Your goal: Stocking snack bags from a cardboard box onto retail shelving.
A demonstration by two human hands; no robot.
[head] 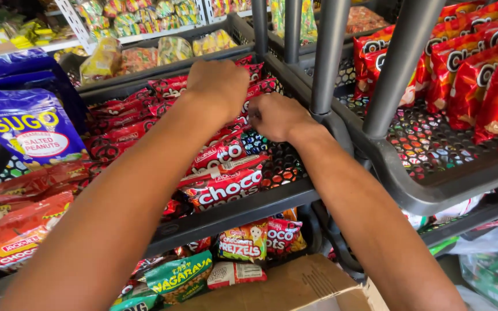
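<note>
Both my arms reach into a dark grey perforated shelf tray (243, 210) filled with red snack packets (226, 187). My left hand (217, 86) is closed over the red packets standing at the back of the tray. My right hand (278, 117) is beside it, fingers curled around the edge of the same row of red packets. The fingertips of both hands are hidden among the packets.
A grey rack post (327, 57) rises just right of my right hand. To the right, another grey tray (433, 190) holds red-orange snack bags (479, 75). A blue peanut bag (30, 129) hangs left. A cardboard box (295, 288) sits below, with more packets on the lower shelf.
</note>
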